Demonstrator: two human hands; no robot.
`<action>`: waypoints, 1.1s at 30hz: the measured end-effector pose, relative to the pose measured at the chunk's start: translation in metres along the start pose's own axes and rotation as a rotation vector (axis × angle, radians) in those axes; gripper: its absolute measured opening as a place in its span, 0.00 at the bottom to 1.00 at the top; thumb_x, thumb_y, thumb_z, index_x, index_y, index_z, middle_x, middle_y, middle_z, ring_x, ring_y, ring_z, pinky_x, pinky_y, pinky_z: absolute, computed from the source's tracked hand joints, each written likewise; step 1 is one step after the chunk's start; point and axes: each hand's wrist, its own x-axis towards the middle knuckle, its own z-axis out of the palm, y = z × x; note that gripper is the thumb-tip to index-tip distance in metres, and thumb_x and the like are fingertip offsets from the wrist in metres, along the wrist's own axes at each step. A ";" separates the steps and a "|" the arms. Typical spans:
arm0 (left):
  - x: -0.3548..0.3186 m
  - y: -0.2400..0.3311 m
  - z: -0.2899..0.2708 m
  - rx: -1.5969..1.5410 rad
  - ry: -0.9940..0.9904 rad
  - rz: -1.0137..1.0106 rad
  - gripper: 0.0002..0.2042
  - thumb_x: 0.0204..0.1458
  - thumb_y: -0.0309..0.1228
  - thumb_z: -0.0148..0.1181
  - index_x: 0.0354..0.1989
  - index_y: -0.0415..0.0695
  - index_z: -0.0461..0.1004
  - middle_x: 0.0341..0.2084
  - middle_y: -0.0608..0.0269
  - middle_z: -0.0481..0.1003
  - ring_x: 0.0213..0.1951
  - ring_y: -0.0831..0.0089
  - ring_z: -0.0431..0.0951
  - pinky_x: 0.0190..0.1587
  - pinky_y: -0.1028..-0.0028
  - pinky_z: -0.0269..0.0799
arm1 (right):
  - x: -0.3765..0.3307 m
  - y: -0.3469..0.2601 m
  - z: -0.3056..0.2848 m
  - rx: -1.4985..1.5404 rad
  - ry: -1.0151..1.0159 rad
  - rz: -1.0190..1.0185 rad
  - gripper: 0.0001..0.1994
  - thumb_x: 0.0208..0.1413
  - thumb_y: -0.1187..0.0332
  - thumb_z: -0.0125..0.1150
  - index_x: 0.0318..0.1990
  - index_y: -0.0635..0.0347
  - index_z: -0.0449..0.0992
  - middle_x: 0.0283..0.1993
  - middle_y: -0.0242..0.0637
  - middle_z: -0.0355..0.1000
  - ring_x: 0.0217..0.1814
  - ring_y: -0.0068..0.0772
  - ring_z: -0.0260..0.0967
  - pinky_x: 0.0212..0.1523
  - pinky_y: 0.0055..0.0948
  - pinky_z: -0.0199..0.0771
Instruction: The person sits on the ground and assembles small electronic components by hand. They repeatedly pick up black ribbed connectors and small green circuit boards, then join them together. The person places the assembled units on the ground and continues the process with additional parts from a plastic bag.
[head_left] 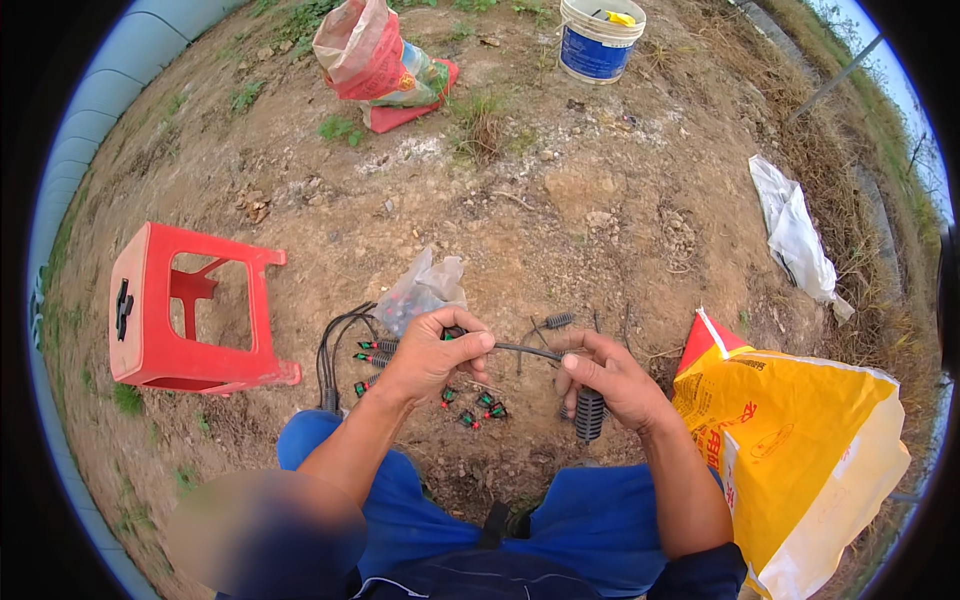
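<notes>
- Black tube: stretched across from left to right above the ground, between the two hands, just beyond the blue trousers.
- Left hand: closed, thumb and fingers pinching the tube toward its left end; a green-and-black fitting shows at the fingers.
- Right hand: thumb and forefinger pinch the tube's right end, the other fingers curled.
- Ribbed black piece: just on the near side of the right hand; whether those curled fingers hold it, I cannot tell.
- Yellow bag: to the right, beside the right forearm, creased, with a white edge; its contents are hidden.
- Green-and-red fittings: scattered on the soil below and left of the hands.
- Black hoses: bent in a bunch left of the fittings.
- Clear plastic bag: just beyond the left hand, with small dark and reddish pieces showing through.
- Red stool: well left, its feet toward the right.
- White sheeting: crumpled, farther off at right.
- Red-and-white sack: far, left of centre, mouth open; I cannot see what it holds.
- White bucket: far, right of the sack, blue-banded, holding something yellow and darker items.
</notes>
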 end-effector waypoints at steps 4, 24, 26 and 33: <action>0.001 0.005 -0.008 0.061 -0.056 0.029 0.04 0.54 0.23 0.65 0.35 0.38 0.76 0.25 0.60 0.76 0.25 0.73 0.78 0.27 0.70 0.81 | -0.007 0.006 -0.008 0.016 -0.100 0.099 0.28 0.58 0.63 0.66 0.60 0.67 0.64 0.35 0.37 0.74 0.34 0.24 0.72 0.37 0.29 0.73; -0.006 0.026 -0.014 0.319 -0.087 0.033 0.05 0.53 0.23 0.66 0.34 0.36 0.78 0.22 0.61 0.78 0.22 0.75 0.79 0.25 0.74 0.77 | -0.017 -0.006 -0.014 -0.627 0.078 -0.227 0.25 0.58 0.71 0.64 0.63 0.60 0.67 0.38 0.35 0.75 0.40 0.26 0.71 0.43 0.28 0.73; -0.006 0.027 -0.012 0.397 -0.069 0.058 0.05 0.53 0.23 0.66 0.34 0.36 0.78 0.21 0.61 0.78 0.22 0.76 0.79 0.25 0.75 0.77 | -0.017 -0.003 -0.013 -0.734 0.141 -0.285 0.25 0.56 0.68 0.64 0.62 0.58 0.68 0.36 0.45 0.75 0.40 0.44 0.75 0.43 0.38 0.73; -0.002 0.024 -0.011 0.460 -0.020 0.068 0.05 0.53 0.25 0.67 0.33 0.37 0.79 0.21 0.64 0.78 0.22 0.78 0.78 0.23 0.77 0.74 | -0.017 -0.004 -0.011 -0.983 0.256 -0.435 0.28 0.55 0.66 0.64 0.63 0.60 0.64 0.46 0.53 0.75 0.49 0.57 0.73 0.48 0.44 0.73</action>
